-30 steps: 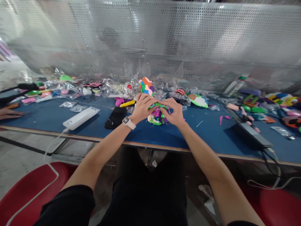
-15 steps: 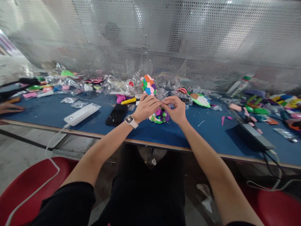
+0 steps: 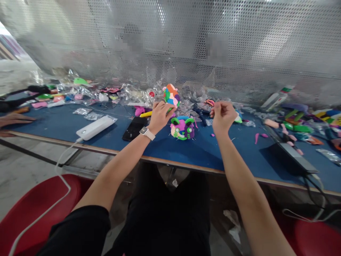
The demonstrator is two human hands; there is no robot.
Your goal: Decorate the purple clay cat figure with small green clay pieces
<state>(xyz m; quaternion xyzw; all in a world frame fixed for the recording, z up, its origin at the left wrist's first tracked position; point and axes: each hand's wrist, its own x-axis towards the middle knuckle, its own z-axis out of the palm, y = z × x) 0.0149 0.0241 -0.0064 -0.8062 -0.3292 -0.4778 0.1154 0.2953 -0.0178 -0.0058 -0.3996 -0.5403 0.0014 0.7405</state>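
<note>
On the blue table stands a clay animal head [image 3: 182, 128], purple, pink and cream, with green-and-black ears and green face marks. My left hand [image 3: 160, 116], a watch on its wrist, is just up and left of it. Its fingers are bent together in front of a multicoloured clay figure [image 3: 171, 93]; what they pinch, if anything, I cannot make out. To the right of the head, apart from it, my right hand [image 3: 223, 115] is raised and closed, fingertips together. Anything inside it is hidden. A tiny purple clay bit [image 3: 212, 135] lies below that hand.
Left of my left hand are a black phone [image 3: 135, 128] and a white power bank [image 3: 96, 127] with a cable. A dark device [image 3: 290, 158] stands at the right. Clay pieces and plastic bags [image 3: 133, 94] line the back. Another person's hand [image 3: 16, 121] rests far left.
My hands were together over the clay head and have moved apart. My right hand went right and upward, my left hand slightly left. The head's ears now show.
</note>
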